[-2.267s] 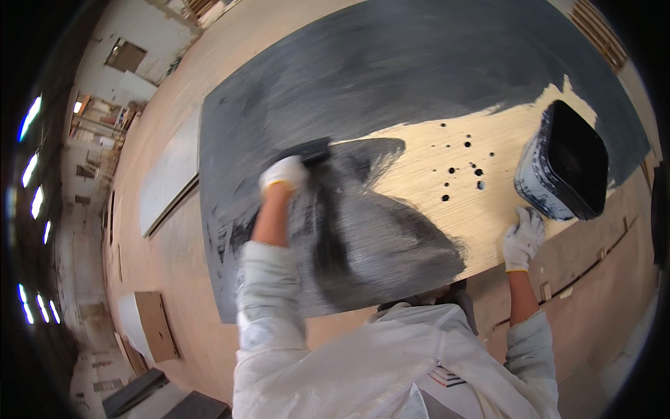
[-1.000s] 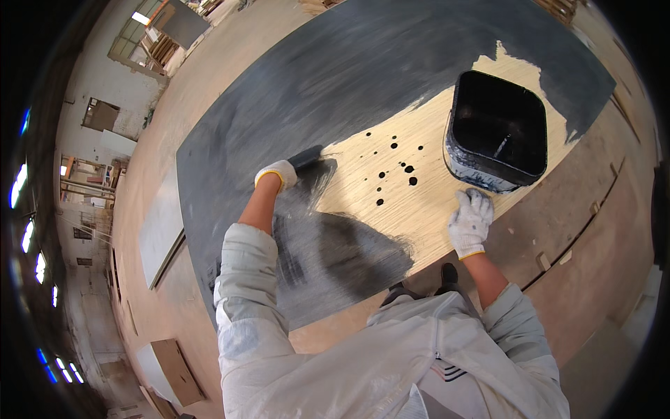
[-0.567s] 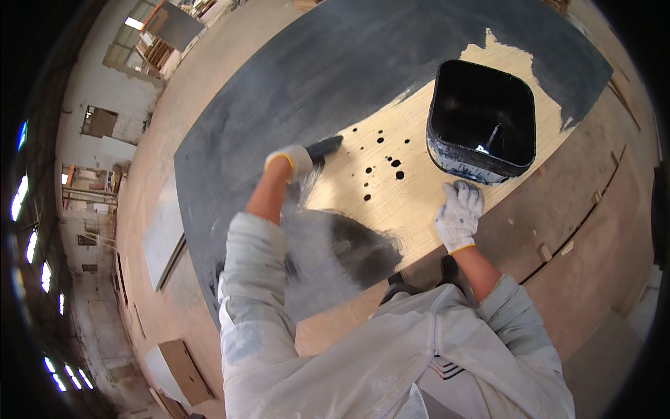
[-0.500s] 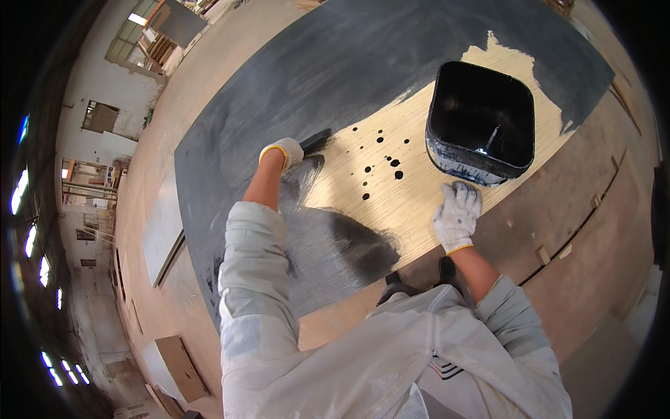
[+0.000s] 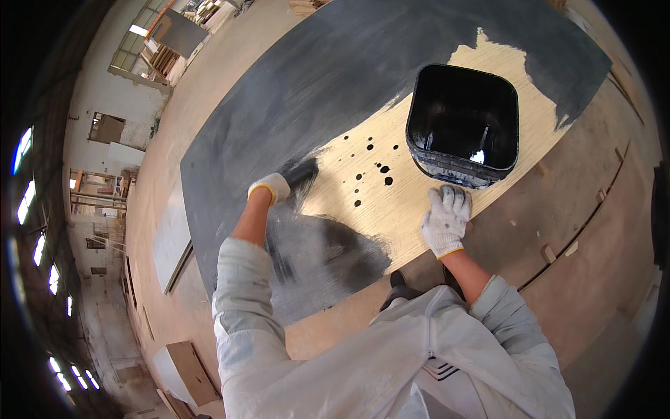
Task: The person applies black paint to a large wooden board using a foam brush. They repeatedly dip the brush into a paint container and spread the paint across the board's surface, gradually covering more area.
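Observation:
My left hand, in a white knit glove with a yellow cuff, grips a dark, paint-covered brush. The brush is blurred and its handle is hidden by the glove. It lies against the large wooden panel, where black paint meets bare pale wood. A black squarish bucket stands on the bare wood, with dark glossy paint inside and smears down its near wall. Just by its near lower edge is my gloved right hand, fingers stretched out and holding nothing; whether they touch the bucket is unclear.
Several black paint drops dot the bare wood. A grey board and a wooden box-like piece lie on the floor to the left. Small wood blocks sit along a dark curved line at right.
My left hand has drawn the brush toward me across the panel's painted edge. My right hand stays by the bucket, its fingers more visible. The whole view has shifted slightly.

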A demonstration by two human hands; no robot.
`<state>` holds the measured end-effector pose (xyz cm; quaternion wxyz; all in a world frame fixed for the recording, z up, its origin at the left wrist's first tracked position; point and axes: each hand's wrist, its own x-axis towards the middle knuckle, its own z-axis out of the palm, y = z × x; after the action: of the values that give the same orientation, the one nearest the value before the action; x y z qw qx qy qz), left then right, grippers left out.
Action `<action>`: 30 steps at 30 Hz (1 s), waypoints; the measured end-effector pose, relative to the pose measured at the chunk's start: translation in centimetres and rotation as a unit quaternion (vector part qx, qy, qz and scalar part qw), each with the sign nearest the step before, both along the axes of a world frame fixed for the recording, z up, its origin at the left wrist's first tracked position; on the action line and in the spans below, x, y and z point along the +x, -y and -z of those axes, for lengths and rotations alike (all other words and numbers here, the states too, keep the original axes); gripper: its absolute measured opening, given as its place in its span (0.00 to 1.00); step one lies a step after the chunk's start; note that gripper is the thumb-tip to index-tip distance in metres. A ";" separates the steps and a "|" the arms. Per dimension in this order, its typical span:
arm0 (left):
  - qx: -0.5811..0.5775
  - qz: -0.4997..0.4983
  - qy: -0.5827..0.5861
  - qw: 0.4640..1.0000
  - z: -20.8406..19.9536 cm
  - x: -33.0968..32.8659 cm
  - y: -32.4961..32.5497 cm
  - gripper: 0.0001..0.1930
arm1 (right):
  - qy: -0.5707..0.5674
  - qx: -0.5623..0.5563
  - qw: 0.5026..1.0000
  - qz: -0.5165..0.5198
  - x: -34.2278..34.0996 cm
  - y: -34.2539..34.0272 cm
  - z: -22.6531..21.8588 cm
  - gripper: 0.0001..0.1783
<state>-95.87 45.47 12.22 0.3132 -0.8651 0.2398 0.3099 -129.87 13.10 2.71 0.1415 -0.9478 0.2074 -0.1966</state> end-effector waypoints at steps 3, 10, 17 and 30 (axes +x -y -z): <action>-0.009 -0.049 0.008 0.999 -0.8 0.7 2.3 0.20 | 0.009 -0.009 1.000 -0.004 0.5 0.3 -0.2 0.26; 0.026 -0.037 -0.016 0.999 -1.2 1.7 2.9 0.19 | -0.033 -0.019 0.999 -0.002 0.1 0.3 -0.2 0.29; 0.062 -0.009 -0.080 0.995 -5.3 0.2 6.3 0.18 | -0.018 -0.022 1.000 -0.001 0.3 0.2 0.0 0.30; -0.052 -0.237 0.052 0.969 -5.6 -12.8 -6.6 0.21 | -0.029 -0.030 0.999 -0.005 0.4 0.0 0.0 0.30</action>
<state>-108.65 52.05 17.79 0.1974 -0.9273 0.0270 0.3170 -129.51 13.07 2.69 0.1074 -0.9580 0.2009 -0.1743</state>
